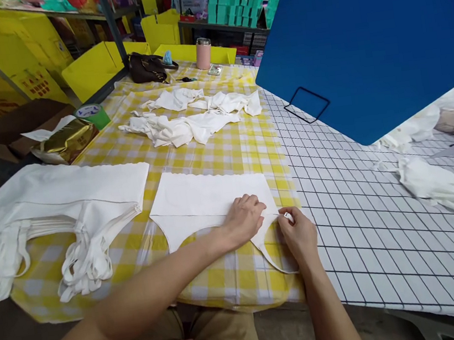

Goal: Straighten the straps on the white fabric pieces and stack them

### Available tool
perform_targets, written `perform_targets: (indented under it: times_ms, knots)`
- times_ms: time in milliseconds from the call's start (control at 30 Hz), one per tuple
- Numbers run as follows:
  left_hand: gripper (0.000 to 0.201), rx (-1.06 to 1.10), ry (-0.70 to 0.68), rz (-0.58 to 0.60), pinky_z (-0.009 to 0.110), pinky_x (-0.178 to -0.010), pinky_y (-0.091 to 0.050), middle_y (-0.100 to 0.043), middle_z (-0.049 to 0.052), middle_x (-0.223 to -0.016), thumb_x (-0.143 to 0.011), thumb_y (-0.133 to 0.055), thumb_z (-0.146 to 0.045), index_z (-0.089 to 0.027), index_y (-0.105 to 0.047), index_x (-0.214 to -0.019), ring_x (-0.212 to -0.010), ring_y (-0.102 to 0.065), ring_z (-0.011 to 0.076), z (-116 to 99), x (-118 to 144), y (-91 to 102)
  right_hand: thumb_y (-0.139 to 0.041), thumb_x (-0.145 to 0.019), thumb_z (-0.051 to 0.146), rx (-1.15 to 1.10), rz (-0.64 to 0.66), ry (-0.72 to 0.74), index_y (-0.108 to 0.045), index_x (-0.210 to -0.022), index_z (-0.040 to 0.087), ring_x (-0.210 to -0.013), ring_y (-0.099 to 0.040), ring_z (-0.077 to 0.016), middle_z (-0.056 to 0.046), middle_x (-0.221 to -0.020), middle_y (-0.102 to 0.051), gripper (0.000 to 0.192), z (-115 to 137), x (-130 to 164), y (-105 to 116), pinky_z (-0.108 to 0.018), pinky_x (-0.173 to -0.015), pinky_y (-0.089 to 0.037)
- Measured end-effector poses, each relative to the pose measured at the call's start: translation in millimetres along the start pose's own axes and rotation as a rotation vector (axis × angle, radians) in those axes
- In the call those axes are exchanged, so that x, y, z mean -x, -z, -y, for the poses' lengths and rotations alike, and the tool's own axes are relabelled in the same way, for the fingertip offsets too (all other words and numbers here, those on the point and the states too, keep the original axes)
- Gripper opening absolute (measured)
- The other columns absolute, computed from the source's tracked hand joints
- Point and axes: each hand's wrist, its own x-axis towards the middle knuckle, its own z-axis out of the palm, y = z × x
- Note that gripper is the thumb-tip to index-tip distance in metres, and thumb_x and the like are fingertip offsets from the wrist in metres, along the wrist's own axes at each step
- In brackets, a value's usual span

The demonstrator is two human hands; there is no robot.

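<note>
A flat white garment lies on the yellow checked tablecloth in front of me. My left hand presses palm-down on its lower right part, fingers curled. My right hand pinches the garment's thin strap at its right corner, just beside the left hand. A loop of strap curves below both hands near the table's front edge.
A stack of folded white garments with dangling straps lies to the left. A heap of loose white garments sits further back. White gridded cloth covers the right side, with more white pieces. A blue panel, pink tumbler and brown bag stand behind.
</note>
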Motion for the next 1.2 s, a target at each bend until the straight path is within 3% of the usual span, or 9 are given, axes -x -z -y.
perform_targets:
  times_ms: [167,467,733,900,1000,1200]
  knots:
    - [0.016,0.057,-0.018,-0.037,0.031,-0.081,-0.044,-0.056,0.005,-0.101,-0.081,-0.057,-0.021,-0.017,-0.061,-0.097,-0.099,-0.048,0.0201,-1,-23,-8.1,-0.048,-0.071,0.037,0.003,-0.005,0.019,-0.060,-0.081,0.022,-0.064,-0.058,-0.0217,-0.003,-0.063,-0.065,0.023,1,0,-1,-0.030,-0.064,-0.037]
    - [0.018,0.059,-0.023,-0.051,0.033,-0.078,-0.043,-0.056,0.003,-0.096,-0.080,-0.061,-0.034,-0.019,-0.057,-0.091,-0.096,-0.048,0.0194,-3,-31,-13.4,-0.044,-0.074,0.042,-0.192,-0.013,0.068,-0.058,-0.080,0.020,-0.062,-0.058,-0.0193,-0.004,-0.074,-0.068,0.027,-7,-1,-4,-0.031,-0.068,-0.040]
    - [0.005,0.078,0.016,-0.135,0.031,-0.073,-0.041,-0.059,0.003,-0.091,-0.081,-0.052,-0.014,-0.018,-0.056,-0.080,-0.092,-0.048,0.0188,-5,-30,-20.6,-0.045,-0.072,0.040,-0.189,-0.044,0.091,-0.058,-0.077,0.020,-0.059,-0.055,-0.0178,-0.003,-0.072,-0.067,0.024,-5,0,-6,-0.030,-0.066,-0.039]
    - [0.011,0.241,0.048,-0.196,0.030,-0.074,-0.040,-0.058,0.000,-0.081,-0.080,-0.051,-0.010,-0.019,-0.053,-0.074,-0.085,-0.047,0.0175,-2,-30,-21.6,-0.045,-0.072,0.035,-0.177,-0.079,0.115,-0.060,-0.076,0.020,-0.045,-0.042,-0.0140,0.004,-0.046,-0.050,0.021,-8,-1,-7,-0.027,-0.057,-0.036]
    - [0.013,0.337,0.079,-0.226,0.029,-0.075,-0.039,-0.058,0.000,-0.077,-0.080,-0.052,-0.011,-0.019,-0.051,-0.070,-0.080,-0.047,0.0167,-1,-30,-21.0,-0.043,-0.075,0.033,-0.236,-0.118,0.101,-0.061,-0.080,0.019,-0.042,-0.036,-0.0126,0.006,-0.043,-0.039,0.023,-7,1,-6,-0.026,-0.051,-0.033]
    - [0.015,0.451,0.106,-0.263,0.028,-0.075,-0.040,-0.056,0.000,-0.074,-0.077,-0.057,-0.011,-0.019,-0.050,-0.067,-0.078,-0.047,0.0160,0,-30,-20.7,-0.048,-0.078,0.044,-0.295,-0.119,0.170,-0.059,-0.080,0.019,-0.046,-0.040,-0.0115,0.005,-0.051,-0.045,0.028,4,4,-5,-0.024,-0.051,-0.035]
